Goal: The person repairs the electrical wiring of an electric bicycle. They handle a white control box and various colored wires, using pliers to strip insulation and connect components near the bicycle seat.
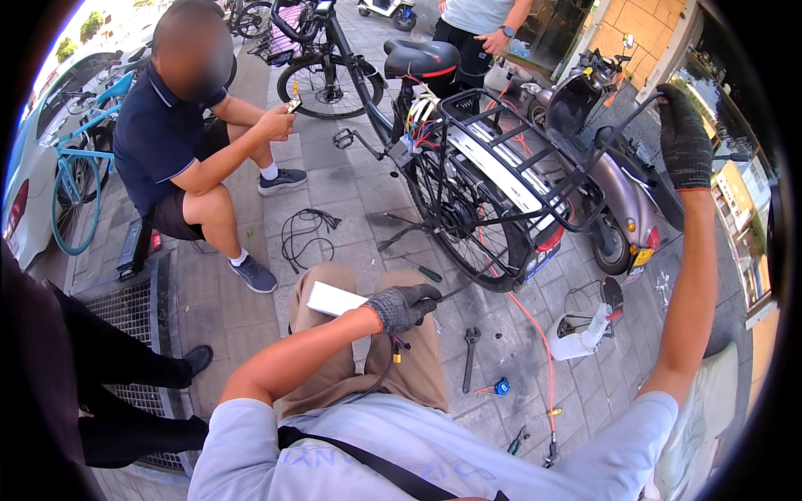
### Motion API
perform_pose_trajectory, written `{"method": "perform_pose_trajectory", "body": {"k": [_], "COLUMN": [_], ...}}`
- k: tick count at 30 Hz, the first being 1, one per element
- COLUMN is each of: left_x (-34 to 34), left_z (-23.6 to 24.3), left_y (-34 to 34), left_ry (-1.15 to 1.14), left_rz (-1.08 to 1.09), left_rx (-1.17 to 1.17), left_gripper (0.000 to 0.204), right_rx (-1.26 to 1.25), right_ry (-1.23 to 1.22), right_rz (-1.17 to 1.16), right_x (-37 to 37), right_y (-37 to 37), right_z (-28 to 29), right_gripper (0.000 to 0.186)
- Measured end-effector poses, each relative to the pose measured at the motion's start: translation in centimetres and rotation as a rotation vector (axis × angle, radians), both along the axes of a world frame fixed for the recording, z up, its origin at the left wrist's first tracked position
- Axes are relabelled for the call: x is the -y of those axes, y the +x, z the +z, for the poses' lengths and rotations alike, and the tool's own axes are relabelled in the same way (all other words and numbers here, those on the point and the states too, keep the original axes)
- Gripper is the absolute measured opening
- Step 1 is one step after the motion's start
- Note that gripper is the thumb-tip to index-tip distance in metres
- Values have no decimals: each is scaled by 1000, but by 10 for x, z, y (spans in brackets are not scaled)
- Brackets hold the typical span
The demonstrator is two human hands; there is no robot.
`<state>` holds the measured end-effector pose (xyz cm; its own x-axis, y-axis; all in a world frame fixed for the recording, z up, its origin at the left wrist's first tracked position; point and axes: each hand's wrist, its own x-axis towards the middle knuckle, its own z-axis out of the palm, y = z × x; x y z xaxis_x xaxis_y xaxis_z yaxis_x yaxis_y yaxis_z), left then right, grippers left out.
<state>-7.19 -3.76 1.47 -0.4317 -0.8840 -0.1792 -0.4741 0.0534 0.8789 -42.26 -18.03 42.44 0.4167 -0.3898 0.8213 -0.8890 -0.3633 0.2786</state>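
My left hand, in a dark grey glove, is closed around a thin black cable or rod above my lap, beside a white flat rectangular object. A short cable with a yellow connector hangs below it. My right hand, also gloved, is raised at the far right, fingers curled on a black cable. An electric bicycle stands in front of me with colored wires exposed near its seat tube and a rear rack.
A seated person holds a small object at left; others stand at lower left and behind the bicycle. A scooter, wrench, tape measure, orange hose, cut jug and coiled cable are around.
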Motion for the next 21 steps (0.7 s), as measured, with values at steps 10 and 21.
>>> {"method": "perform_pose_trajectory", "body": {"k": [10,21], "left_x": [20,18], "left_z": [-40,-39], "left_y": [-15,-18], "left_ry": [-285,-135], "left_rz": [-19,155], "left_rx": [361,228], "left_gripper": [32,35], "right_rx": [303,765], "right_ry": [337,414], "right_rz": [201,424], "right_x": [25,62], "right_y": [-1,15], "right_z": [-54,-112], "right_gripper": [33,31]}}
